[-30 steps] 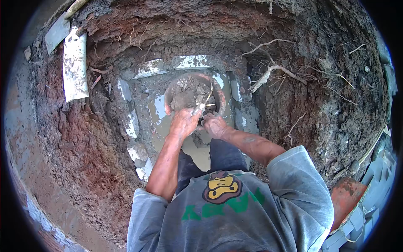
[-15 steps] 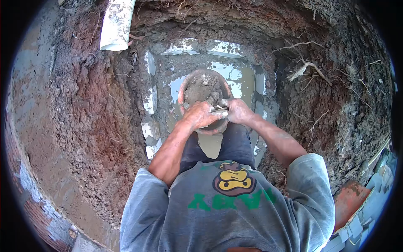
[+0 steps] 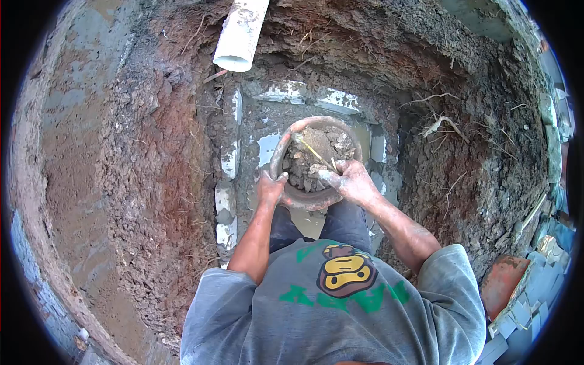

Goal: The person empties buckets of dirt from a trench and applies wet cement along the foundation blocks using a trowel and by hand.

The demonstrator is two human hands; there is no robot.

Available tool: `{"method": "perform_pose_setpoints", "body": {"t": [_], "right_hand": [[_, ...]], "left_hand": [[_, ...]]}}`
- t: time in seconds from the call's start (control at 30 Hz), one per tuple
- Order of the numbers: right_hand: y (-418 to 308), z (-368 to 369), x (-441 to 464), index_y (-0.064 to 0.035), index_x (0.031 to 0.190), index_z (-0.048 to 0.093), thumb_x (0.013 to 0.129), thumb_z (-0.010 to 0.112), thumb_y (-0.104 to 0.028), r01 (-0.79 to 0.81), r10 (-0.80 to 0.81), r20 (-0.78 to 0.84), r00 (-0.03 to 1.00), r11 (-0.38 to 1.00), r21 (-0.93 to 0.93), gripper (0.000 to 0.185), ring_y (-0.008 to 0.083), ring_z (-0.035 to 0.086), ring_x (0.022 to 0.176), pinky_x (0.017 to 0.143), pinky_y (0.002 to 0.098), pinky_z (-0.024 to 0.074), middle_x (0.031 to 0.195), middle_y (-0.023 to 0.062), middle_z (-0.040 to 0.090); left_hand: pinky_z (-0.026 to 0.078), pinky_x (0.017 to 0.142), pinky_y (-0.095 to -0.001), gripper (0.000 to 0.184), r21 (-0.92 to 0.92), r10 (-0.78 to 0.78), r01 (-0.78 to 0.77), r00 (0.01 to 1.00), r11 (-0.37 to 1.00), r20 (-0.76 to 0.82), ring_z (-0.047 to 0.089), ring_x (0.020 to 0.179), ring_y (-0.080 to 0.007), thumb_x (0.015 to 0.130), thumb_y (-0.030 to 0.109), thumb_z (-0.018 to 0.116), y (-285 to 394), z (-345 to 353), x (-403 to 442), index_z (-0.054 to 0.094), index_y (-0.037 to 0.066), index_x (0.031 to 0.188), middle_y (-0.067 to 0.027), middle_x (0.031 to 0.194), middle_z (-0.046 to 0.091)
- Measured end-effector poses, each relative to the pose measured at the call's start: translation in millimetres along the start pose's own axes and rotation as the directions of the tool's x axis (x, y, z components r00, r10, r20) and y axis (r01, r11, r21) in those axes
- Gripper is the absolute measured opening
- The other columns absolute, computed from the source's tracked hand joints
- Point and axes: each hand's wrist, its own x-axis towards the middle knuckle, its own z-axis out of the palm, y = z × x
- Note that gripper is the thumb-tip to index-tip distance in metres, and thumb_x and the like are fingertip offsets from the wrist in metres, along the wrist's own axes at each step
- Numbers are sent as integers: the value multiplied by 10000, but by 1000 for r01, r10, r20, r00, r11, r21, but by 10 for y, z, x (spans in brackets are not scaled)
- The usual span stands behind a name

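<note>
Two hands, one round tub (image 3: 280, 149) of clumped soil (image 3: 304, 167).
One yellowish strand (image 3: 313, 149) crosses the soil; one white pipe (image 3: 242, 30) lies beyond, to the left. The tub is in front of two legs (image 3: 345, 222). The left hand (image 3: 271, 187) clasps its left rim, thumb on top; the right hand (image 3: 350, 180) curls at the strand's near end, though whether it pinches it I cannot tell.

The round tub (image 3: 297, 126) has a reddish rim smeared with grey mud and sits near level low in the pit. Clumped brown soil (image 3: 304, 173) with small stones fills much of it. One thin yellowish strip (image 3: 316, 155) lies slanting across the soil.
</note>
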Motion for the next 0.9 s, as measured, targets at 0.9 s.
{"method": "perform_pose_setpoints", "body": {"t": [0.9], "right_hand": [[-1342,-1205,-2050,-34,776,548,905,524,-270,359,-214,-508,834,910,207,271,35,317,352,364,196,273,458,-54,388]], "left_hand": [[482,845,-397,588,-789,598,570,557,229,576,573,992,-234,898,527,408,1107,1099,31,506,40,1211,-134,1121,570]]}}
